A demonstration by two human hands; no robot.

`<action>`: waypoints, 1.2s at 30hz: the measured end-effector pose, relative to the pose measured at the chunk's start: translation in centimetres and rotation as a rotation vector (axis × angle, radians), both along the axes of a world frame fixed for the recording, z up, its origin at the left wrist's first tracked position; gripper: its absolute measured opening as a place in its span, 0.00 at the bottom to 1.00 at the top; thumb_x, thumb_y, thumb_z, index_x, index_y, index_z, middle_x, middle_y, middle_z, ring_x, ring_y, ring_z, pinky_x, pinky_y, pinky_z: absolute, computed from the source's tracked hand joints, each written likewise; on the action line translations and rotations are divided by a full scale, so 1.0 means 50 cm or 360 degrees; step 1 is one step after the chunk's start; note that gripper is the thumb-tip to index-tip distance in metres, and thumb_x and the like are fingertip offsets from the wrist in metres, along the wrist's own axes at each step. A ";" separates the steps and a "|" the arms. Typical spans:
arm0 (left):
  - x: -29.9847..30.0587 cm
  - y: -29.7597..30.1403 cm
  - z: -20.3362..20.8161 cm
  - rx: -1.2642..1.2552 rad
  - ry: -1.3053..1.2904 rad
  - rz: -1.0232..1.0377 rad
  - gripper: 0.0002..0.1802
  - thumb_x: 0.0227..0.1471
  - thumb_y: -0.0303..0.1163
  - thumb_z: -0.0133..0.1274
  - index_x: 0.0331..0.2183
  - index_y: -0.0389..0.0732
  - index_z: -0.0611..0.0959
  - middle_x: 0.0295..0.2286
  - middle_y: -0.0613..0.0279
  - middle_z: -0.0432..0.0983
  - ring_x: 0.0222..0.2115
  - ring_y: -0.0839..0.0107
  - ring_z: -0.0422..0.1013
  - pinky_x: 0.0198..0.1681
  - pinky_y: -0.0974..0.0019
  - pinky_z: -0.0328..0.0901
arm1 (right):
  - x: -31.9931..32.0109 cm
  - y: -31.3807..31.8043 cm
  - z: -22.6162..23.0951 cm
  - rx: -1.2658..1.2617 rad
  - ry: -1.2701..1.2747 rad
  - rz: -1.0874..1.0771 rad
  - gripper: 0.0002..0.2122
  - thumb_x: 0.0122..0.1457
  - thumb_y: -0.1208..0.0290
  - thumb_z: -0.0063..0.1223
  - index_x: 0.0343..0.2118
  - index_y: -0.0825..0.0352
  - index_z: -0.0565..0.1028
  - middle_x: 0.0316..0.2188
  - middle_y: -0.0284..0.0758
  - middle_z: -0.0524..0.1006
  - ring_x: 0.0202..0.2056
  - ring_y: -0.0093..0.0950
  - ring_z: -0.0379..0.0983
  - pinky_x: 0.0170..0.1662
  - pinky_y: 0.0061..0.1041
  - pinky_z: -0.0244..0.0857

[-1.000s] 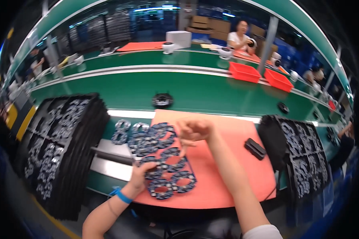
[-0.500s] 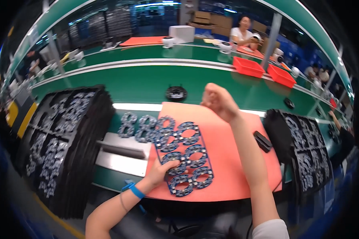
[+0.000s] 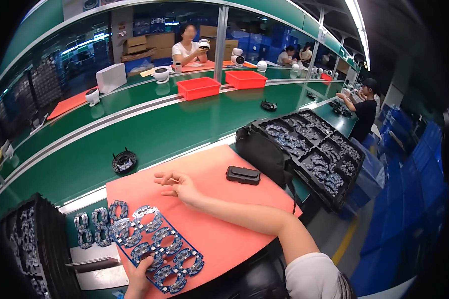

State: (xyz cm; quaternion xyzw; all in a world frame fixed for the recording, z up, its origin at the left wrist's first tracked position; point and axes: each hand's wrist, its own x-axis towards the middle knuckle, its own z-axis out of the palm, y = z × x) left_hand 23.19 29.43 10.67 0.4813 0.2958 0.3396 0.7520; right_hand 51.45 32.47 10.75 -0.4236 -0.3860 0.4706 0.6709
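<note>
My left hand point(image 3: 138, 275) grips a panel of ring-shaped blue circuit boards point(image 3: 168, 241) at its near left edge, thumb on top. The panel is tilted over the orange mat point(image 3: 219, 214). Above the mat, beyond the panel, my right hand point(image 3: 178, 188) is empty with its fingers apart. Left of the panel, several loose figure-eight circuit boards point(image 3: 101, 224) are lined up. Nearer to me is a metal plate with a dark bar point(image 3: 97, 264).
Black trays of circuit boards stand at the left point(image 3: 27, 244) and right point(image 3: 324, 154). A black oblong case point(image 3: 243, 175) is on the mat. A round black part point(image 3: 124, 162) sits on the green conveyor point(image 3: 184, 124). Red bins point(image 3: 198, 88) and co-workers are beyond.
The view has swung to the right, so the panel appears farther left. My right hand has gone from curled to spread fingers. My left hand still holds the panel.
</note>
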 end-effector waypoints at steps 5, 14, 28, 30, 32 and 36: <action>-0.020 -0.001 -0.011 -0.0093 0.0011 0.0083 0.27 0.45 0.25 0.50 0.50 0.31 0.68 0.34 0.48 0.76 0.30 0.56 0.78 0.34 0.58 0.77 | -0.005 0.009 0.004 -0.0015 0.0132 -0.0023 0.16 0.52 0.93 0.31 0.30 0.64 0.69 0.56 0.39 0.68 0.59 0.32 0.66 0.41 0.20 0.73; 0.001 0.009 0.031 0.0235 -0.0092 -0.0127 0.34 0.48 0.23 0.47 0.59 0.33 0.63 0.51 0.49 0.72 0.49 0.60 0.73 0.52 0.59 0.69 | -0.059 -0.112 0.144 0.0338 0.1350 0.0971 0.17 0.48 0.96 0.31 0.29 0.61 0.61 0.37 0.33 0.59 0.32 0.20 0.60 0.06 0.06 0.50; -0.005 0.031 0.104 0.1078 0.1144 -0.0032 0.23 0.56 0.43 0.56 0.44 0.33 0.76 0.38 0.52 0.80 0.35 0.64 0.78 0.38 0.65 0.70 | -0.119 -0.177 0.186 0.1175 -0.0978 0.1088 0.15 0.44 0.72 0.54 0.09 0.59 0.59 0.11 0.29 0.64 0.17 0.28 0.58 0.51 0.36 0.60; -0.012 0.030 0.112 0.1311 0.1457 -0.0002 0.26 0.52 0.50 0.58 0.39 0.34 0.79 0.34 0.44 0.79 0.32 0.51 0.77 0.33 0.59 0.71 | -0.166 -0.198 0.170 0.1633 -0.1605 0.0722 0.14 0.47 0.70 0.55 0.12 0.63 0.63 0.11 0.29 0.63 0.19 0.28 0.64 0.51 0.38 0.67; -0.020 0.012 0.121 0.1566 0.1661 0.0153 0.26 0.52 0.50 0.58 0.38 0.34 0.78 0.33 0.45 0.79 0.31 0.52 0.77 0.32 0.58 0.71 | -0.187 -0.207 0.171 0.1779 -0.1859 0.0669 0.14 0.49 0.69 0.55 0.12 0.63 0.64 0.12 0.28 0.64 0.20 0.28 0.67 0.51 0.38 0.69; -0.048 -0.009 0.152 0.2000 0.1291 0.0396 0.19 0.53 0.39 0.57 0.39 0.31 0.79 0.30 0.49 0.79 0.30 0.56 0.77 0.33 0.61 0.70 | -0.210 -0.204 0.180 0.1800 -0.2176 0.0762 0.14 0.51 0.65 0.55 0.14 0.63 0.67 0.13 0.28 0.66 0.23 0.27 0.71 0.50 0.33 0.70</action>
